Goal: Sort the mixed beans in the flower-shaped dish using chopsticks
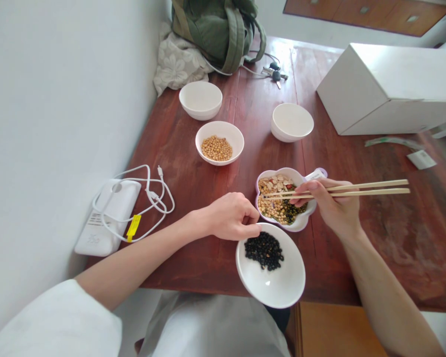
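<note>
1 reddish-brown table (pixel 208 267), against a white wall. 1 large white box (pixel 386 89), far right. 1 green backpack (pixel 211 29), back edge, beside floral cloth (pixel 178 64). 1 white bowl of black beans (pixel 282 287), near edge, overhanging it, tilted toward the wearer. 1 flower-shaped dish (pixel 299 225), white with lilac edge, just beyond that bowl; contains mixed yellow and dark green beans and pale flat pieces. 1 left hand (pixel 236 218), thumb and curled fingers clamped on the bowl's far rim. 1 right hand (pixel 336 203), above the dish's right side, fingers closed around 2 chopsticks (pixel 379 184); tips over the yellow beans, a dark speck there too small to identify. 1 bowl of yellow beans (pixel 238 141), farther back; 2 more white bowls (pixel 200 99) behind. 1 set of keys (pixel 277 76), near the backpack.
</note>
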{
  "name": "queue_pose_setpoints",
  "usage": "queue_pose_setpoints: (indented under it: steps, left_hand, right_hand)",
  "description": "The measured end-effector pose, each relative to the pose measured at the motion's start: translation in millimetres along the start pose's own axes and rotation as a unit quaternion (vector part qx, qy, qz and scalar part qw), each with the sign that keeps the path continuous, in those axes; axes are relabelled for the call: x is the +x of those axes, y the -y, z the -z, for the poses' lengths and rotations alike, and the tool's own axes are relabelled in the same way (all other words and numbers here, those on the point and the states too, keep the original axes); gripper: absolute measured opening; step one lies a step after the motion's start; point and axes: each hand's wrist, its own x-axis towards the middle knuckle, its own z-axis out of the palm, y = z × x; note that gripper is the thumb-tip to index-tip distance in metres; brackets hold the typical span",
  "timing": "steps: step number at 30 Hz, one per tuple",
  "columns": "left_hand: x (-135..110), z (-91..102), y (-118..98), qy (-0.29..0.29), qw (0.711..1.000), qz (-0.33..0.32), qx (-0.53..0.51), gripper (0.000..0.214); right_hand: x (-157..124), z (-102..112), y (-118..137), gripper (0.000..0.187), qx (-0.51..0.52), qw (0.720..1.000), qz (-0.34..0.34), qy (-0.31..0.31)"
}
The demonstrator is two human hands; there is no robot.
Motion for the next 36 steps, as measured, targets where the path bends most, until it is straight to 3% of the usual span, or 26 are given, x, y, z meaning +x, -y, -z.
queue_pose_setpoints:
  steps: [10, 15, 17, 19, 21, 23, 30, 36]
  left_hand:
    - [-0.1, 0.7, -0.6, 0.007, 1.000, 0.011, 0.000, 0.031]
    - [-0.1, 1.0, -0.9, 0.011, 1.000, 0.016, -0.002, 0.031]
    - [-0.1, 1.1, -0.8, 0.010, 1.000, 0.014, -0.003, 0.031]
    - [-0.1, 1.0, -0.6, 0.008, 1.000, 0.013, -0.004, 0.031]
    - [-0.2, 0.9, -0.4, 0.007, 1.000, 0.012, -0.004, 0.031]
    - [-0.2, 0.8, -0.5, 0.006, 1.000, 0.011, -0.004, 0.032]
    - [0.0, 1.8, -2.6, 0.010, 1.000, 0.016, -0.002, 0.031]
    - [0.4, 1.5, -1.5, 0.006, 1.000, 0.004, 0.001, 0.033]
  right_hand:
    - [0.3, 0.3, -1.1, 0.029, -0.002, 1.000, 0.019, -0.001]
    - [0.9, 5.9, -1.9, 0.025, 0.075, 0.996, 0.039, -0.003]
    - [1.2, 11.4, -0.8, 0.027, 0.137, 0.989, 0.049, 0.029]
    - [1.1, 17.2, 0.6, 0.030, 0.181, 0.978, 0.042, 0.099]
    - [0.6, 21.2, 1.7, 0.033, 0.187, 0.967, 0.017, 0.170]
    - [-0.2, 22.1, 1.8, 0.036, 0.172, 0.967, -0.011, 0.189]
    - [0.0, 8.7, 1.2, 0.031, 0.094, 0.995, 0.010, 0.014]
    - [0.9, 5.8, -2.1, 0.030, 0.016, 1.000, 0.017, 0.002]
